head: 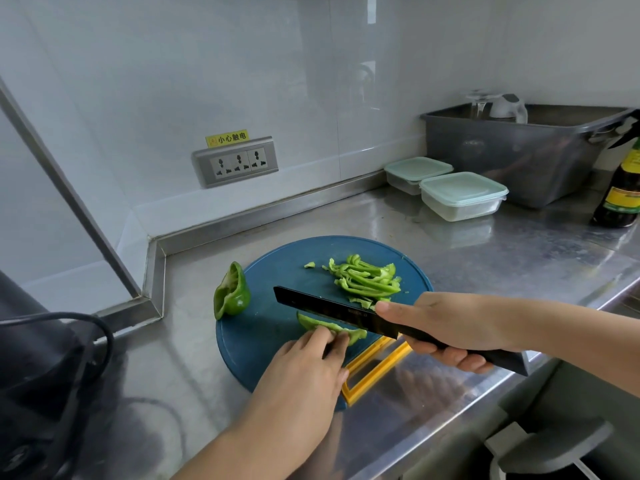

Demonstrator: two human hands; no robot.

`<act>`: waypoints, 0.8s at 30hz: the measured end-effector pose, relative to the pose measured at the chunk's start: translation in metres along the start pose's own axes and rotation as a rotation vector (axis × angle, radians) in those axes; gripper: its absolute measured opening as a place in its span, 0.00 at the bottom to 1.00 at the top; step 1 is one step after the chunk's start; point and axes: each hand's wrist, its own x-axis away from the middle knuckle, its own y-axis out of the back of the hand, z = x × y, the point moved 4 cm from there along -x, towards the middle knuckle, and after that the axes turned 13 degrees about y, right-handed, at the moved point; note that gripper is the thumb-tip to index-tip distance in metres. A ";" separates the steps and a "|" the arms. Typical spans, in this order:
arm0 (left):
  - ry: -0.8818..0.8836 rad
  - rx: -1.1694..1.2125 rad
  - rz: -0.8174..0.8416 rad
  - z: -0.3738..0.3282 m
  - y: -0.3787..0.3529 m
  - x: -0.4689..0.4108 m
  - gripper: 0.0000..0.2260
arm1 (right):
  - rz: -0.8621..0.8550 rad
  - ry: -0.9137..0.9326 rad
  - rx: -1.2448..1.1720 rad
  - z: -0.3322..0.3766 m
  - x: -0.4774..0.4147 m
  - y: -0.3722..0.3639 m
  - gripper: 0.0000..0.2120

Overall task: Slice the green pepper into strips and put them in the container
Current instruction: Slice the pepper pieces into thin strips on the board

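Note:
A round blue cutting board (277, 271) lies on the steel counter. On its far right is a pile of green pepper strips (367, 280). A hollow piece of pepper (231, 292) stands at the board's left edge. My left hand (311, 368) presses its fingertips on a flat pepper piece (311, 322) near the board's front. My right hand (446, 327) grips the handle of a black knife (329, 308), forefinger along the blade, which hovers just above that piece. Two lidded plastic containers, one nearer (462, 195) and one behind (415, 173), sit at the back right.
A grey tub (519, 157) with a glass and a kettle stands behind the containers. A dark sauce bottle (621, 192) is at the far right. A black appliance with a cable (45, 358) fills the left. A yellow frame (375, 372) lies beside the board.

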 end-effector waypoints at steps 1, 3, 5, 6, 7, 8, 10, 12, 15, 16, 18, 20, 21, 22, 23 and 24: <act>0.036 0.007 0.044 -0.001 0.005 -0.001 0.18 | 0.004 -0.005 -0.007 0.001 0.001 0.000 0.30; 0.065 0.043 0.032 0.002 0.007 0.000 0.22 | 0.013 -0.004 -0.013 0.004 0.002 0.002 0.30; 0.076 0.035 0.065 0.002 0.010 0.001 0.23 | 0.014 0.002 0.006 0.006 0.001 0.002 0.30; 0.070 0.038 0.070 0.002 0.011 0.000 0.23 | 0.013 0.003 0.023 0.007 0.000 0.003 0.30; 0.067 0.051 0.077 0.003 0.010 0.000 0.23 | 0.013 0.003 0.039 0.007 0.000 0.003 0.30; 0.067 0.065 0.081 0.004 0.011 0.000 0.24 | 0.015 0.001 0.050 0.007 -0.001 0.003 0.30; 0.045 0.049 0.089 0.006 0.012 0.001 0.24 | 0.028 -0.005 0.056 0.006 0.000 0.004 0.30; 0.027 0.052 0.092 0.008 0.012 0.001 0.24 | 0.044 -0.009 0.056 0.005 0.001 0.005 0.30; 0.028 0.067 0.115 0.009 0.013 0.000 0.24 | 0.052 -0.010 0.060 0.005 0.001 0.007 0.30; 0.024 0.064 0.121 0.009 0.013 0.000 0.25 | 0.054 -0.010 0.061 0.006 0.001 0.007 0.30; 0.023 0.059 0.131 0.010 0.012 0.000 0.25 | 0.057 -0.010 0.066 0.006 0.000 0.005 0.30; 0.031 0.063 0.138 0.012 0.011 -0.001 0.25 | 0.058 -0.009 0.071 0.006 -0.001 0.004 0.30; 0.035 0.062 0.145 0.013 0.011 -0.001 0.25 | 0.056 -0.007 0.072 0.006 -0.001 0.003 0.30; 0.036 0.062 0.152 0.014 0.010 -0.001 0.25 | 0.052 -0.005 0.072 0.006 -0.002 0.003 0.30; 0.034 0.059 0.159 0.015 0.009 -0.002 0.26 | 0.045 -0.003 0.071 0.005 -0.002 0.002 0.30; 0.031 0.056 0.162 0.015 0.009 -0.002 0.28 | 0.036 -0.001 0.073 0.005 -0.003 0.002 0.30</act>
